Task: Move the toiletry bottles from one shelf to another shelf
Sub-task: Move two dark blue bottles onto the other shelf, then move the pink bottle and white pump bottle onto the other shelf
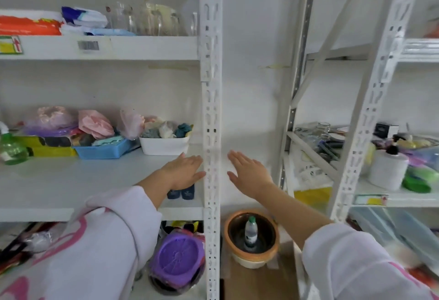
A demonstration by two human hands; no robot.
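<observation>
Dark bottles [181,192] half-hidden under left hand [181,171]

Two small bottles [181,191] stand side by side near the front right corner of the left rack's middle shelf [59,188], under the left hand [183,171]. A tub [165,144] and a tray [104,150] sit along the back edge, a spray bottle [10,148] at the left end. The right hand [249,173] hovers between the racks, above a pot [251,238] on the floor holding a bottle [251,230].
</observation>
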